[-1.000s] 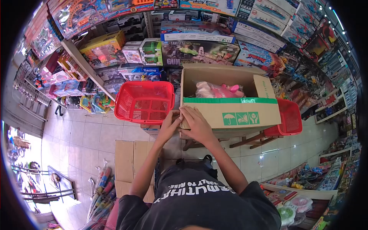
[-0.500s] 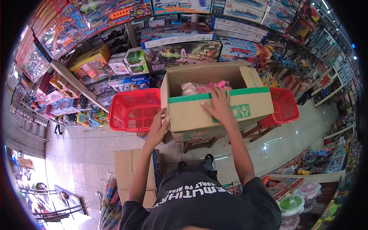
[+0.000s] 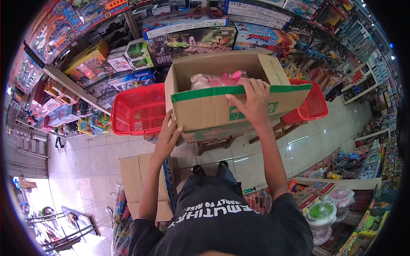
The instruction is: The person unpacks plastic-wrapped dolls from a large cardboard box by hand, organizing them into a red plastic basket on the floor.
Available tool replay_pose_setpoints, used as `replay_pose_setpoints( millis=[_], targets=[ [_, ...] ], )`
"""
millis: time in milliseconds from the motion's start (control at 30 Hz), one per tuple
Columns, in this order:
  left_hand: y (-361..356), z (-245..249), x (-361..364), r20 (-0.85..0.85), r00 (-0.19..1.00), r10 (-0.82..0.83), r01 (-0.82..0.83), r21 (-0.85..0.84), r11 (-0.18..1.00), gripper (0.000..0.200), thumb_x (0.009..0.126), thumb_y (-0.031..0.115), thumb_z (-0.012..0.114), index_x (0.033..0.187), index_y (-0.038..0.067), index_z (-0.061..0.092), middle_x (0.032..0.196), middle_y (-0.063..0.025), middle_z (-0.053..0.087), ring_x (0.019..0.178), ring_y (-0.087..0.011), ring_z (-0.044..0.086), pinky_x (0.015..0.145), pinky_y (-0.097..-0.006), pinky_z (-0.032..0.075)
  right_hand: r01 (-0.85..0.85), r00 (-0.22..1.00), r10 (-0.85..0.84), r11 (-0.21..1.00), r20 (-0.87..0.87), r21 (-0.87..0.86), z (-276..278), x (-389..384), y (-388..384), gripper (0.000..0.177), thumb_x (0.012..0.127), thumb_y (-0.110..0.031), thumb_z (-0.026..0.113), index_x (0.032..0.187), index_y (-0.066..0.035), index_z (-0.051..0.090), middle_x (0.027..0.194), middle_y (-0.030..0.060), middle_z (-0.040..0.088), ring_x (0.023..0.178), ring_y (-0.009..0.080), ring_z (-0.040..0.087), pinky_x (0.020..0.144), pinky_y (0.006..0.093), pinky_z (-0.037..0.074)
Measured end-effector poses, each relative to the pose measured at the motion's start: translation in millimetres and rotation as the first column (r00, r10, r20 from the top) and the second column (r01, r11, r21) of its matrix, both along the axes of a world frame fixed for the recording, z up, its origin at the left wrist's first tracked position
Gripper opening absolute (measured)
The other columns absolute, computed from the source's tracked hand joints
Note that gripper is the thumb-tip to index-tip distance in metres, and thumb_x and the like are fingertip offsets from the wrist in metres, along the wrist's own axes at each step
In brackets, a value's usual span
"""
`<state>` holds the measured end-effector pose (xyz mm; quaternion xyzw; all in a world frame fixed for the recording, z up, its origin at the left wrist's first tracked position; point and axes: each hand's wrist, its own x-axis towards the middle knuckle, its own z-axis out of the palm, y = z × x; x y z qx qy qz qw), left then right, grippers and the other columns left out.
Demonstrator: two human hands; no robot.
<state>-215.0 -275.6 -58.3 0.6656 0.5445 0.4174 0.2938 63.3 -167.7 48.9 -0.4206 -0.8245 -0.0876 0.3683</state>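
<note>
A large open cardboard box point(image 3: 213, 63) stands in front of me on a wooden stool. Inside it lie pink and pale items point(image 3: 218, 80) in clear plastic, partly hidden by the front flap point(image 3: 200, 104) with its green tape edge. My right hand point(image 3: 254, 100) is closed over the top edge of this flap, fingers behind it and thumb on the front. At the lower left front corner, my left hand point(image 3: 166, 138) holds the box, fingers along its side and thumb at the front.
Red plastic baskets stand left point(image 3: 139, 111) and right point(image 3: 311, 104) of the box. Toy boxes point(image 3: 188, 45) fill the shelves behind. Near my left leg is a folded cardboard carton point(image 3: 139, 179). At the right, a low shelf carries toys and a green-and-white fan-like item point(image 3: 320, 213).
My right hand has moved from lying over the flap's edge to gripping it, and the flap is tilted more toward me. My left hand stays at the corner; the view has shifted slightly.
</note>
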Motion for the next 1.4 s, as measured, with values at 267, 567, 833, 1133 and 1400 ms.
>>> replay_pose_setpoints(
  millis=[267, 567, 833, 1133, 1400],
  targets=[
    [-23, -1, 19, 0.043, 0.993, 0.109, -0.112, 0.092, 0.989, 0.032, 0.099, 0.018, 0.043, 0.121, -0.002, 0.055, 0.145, -0.0245, 0.033, 0.135, -0.0353, 0.035, 0.108, -0.0377, 0.029, -0.134, 0.991, 0.134, 0.989, 0.002, -0.067, 24, 39, -50, 0.014, 0.085, -0.021, 0.063, 0.094, -0.01, 0.064, 0.086, 0.0029, 0.061, 0.084, 0.0226, 0.056, 0.078, 0.0374, 0.037],
    [-44, 13, 36, 0.287, 0.938, 0.194, -0.221, 0.065, 0.973, 0.065, 0.1, 0.048, 0.024, 0.117, -0.005, 0.057, 0.137, -0.0223, 0.045, 0.128, -0.0317, 0.043, 0.108, -0.0394, 0.028, -0.247, 0.967, 0.238, 0.961, -0.088, -0.123, 12, 59, -93, 0.013, 0.087, -0.019, 0.061, 0.092, -0.008, 0.063, 0.09, 0.0034, 0.064, 0.086, 0.0227, 0.058, 0.076, 0.0373, 0.04],
    [-48, 23, 34, 0.202, 0.979, 0.005, 0.02, -0.119, 0.993, 0.048, 0.088, 0.03, 0.058, 0.129, 0.007, 0.049, 0.152, -0.0144, 0.019, 0.141, -0.0294, 0.021, 0.112, -0.0418, 0.024, -0.342, 0.93, 0.363, 0.791, -0.061, -0.508, -16, 91, -117, 0.025, 0.085, -0.023, 0.063, 0.103, -0.007, 0.06, 0.113, 0.0105, 0.058, 0.111, 0.0288, 0.052, 0.094, 0.0412, 0.039],
    [-47, 22, 61, -0.185, 0.964, 0.191, -0.182, 0.065, 0.981, 0.056, 0.08, 0.023, 0.07, 0.131, 0.01, 0.049, 0.147, -0.0176, 0.024, 0.137, -0.0354, 0.025, 0.109, -0.0437, 0.027, -0.177, 0.984, 0.179, 0.961, -0.008, -0.21, -86, 86, -63, 0.036, 0.082, -0.018, 0.065, 0.116, -0.008, 0.058, 0.123, 0.0151, 0.054, 0.122, 0.0335, 0.046, 0.104, 0.0458, 0.034],
    [-37, 0, 74, -0.306, 0.833, 0.461, -0.386, 0.277, 0.88, 0.045, 0.075, 0.024, 0.076, 0.116, 0.012, 0.059, 0.134, -0.0131, 0.04, 0.121, -0.0343, 0.039, 0.099, -0.0451, 0.035, -0.266, 0.946, 0.234, 0.956, -0.224, -0.122, -105, 77, -41, 0.024, 0.081, -0.013, 0.065, 0.104, -0.008, 0.065, 0.1, 0.0078, 0.062, 0.099, 0.0274, 0.056, 0.092, 0.0426, 0.04]
  ],
)
